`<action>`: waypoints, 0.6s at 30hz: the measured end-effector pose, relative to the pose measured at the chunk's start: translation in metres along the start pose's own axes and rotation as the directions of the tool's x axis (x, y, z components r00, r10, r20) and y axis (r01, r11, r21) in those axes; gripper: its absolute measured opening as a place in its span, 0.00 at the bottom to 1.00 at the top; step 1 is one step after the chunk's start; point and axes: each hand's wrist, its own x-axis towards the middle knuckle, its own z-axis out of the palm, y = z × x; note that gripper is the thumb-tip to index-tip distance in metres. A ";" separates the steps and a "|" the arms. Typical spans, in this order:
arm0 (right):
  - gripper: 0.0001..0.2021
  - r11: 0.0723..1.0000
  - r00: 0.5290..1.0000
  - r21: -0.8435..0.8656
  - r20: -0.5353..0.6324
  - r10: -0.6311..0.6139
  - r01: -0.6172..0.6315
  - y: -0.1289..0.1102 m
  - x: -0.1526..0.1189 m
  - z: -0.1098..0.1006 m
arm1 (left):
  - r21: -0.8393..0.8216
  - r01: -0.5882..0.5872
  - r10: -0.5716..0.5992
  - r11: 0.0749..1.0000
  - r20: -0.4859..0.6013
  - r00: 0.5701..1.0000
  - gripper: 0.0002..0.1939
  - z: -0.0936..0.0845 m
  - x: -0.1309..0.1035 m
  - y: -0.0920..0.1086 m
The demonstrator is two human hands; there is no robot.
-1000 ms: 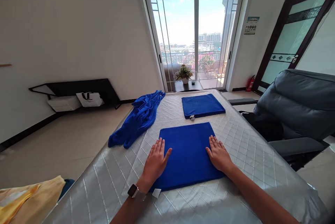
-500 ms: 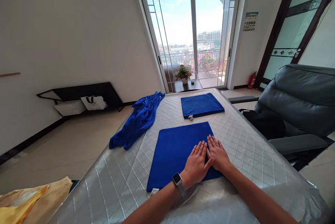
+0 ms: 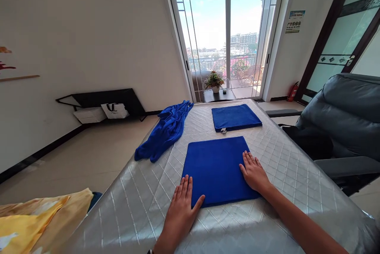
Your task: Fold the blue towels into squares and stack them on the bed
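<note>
A blue cloth [image 3: 216,167], folded into a flat rectangle, lies on the silver quilted surface. My left hand [image 3: 182,206] rests flat at its lower left corner, fingers extended and thumb out over the cloth. On the right edge of the same cloth lies my right hand [image 3: 253,171], palm down with straight fingers. Neither hand grips anything. Beyond it is a folded blue stack [image 3: 236,117] with a white tag at its near edge. A crumpled blue cloth [image 3: 166,129] is heaped along the left edge of the surface.
The silver quilted surface [image 3: 142,206] spans the foreground. A dark armchair [image 3: 353,115] stands at the right. Yellow and tan fabric [image 3: 44,222] lies at the lower left. Past the far edge, a potted plant [image 3: 215,82] stands on a small table before the sliding door.
My left hand has moved left, from beside my right hand to the cloth's lower left corner. My right hand stays on the right edge. The view has shifted slightly.
</note>
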 end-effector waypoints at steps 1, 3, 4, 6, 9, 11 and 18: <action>0.34 1.000 1.000 -0.009 -0.006 0.002 -0.002 -0.001 0.000 -0.001 | -0.008 0.009 -0.009 1.000 -0.009 1.000 0.42 0.001 -0.002 -0.001; 0.33 1.000 1.000 -0.022 -0.019 0.005 -0.005 -0.002 -0.004 -0.005 | -0.029 0.021 -0.022 0.999 -0.016 1.000 0.43 0.002 -0.002 0.001; 0.33 1.000 1.000 -0.028 -0.026 0.003 -0.004 -0.003 -0.008 -0.007 | -0.039 0.027 -0.027 0.999 -0.020 0.999 0.43 0.002 -0.002 0.002; 0.33 0.999 0.999 -0.035 -0.040 -0.016 0.014 -0.005 -0.021 -0.009 | -0.056 0.036 -0.038 0.998 -0.034 0.999 0.42 0.003 -0.001 0.005; 0.34 0.999 0.998 -0.019 -0.057 -0.038 0.037 -0.006 -0.047 -0.006 | -0.066 0.041 -0.045 0.997 -0.065 0.997 0.41 0.004 0.000 0.007; 0.35 1.000 0.998 -0.003 -0.060 -0.019 0.019 -0.007 -0.062 0.000 | -0.062 0.051 -0.056 0.997 -0.087 0.995 0.41 0.002 -0.001 0.007; 0.35 1.000 0.999 -0.001 -0.037 0.015 -0.015 -0.009 -0.072 0.007 | -0.035 0.000 -0.005 0.999 -0.133 0.991 0.36 -0.015 0.002 0.020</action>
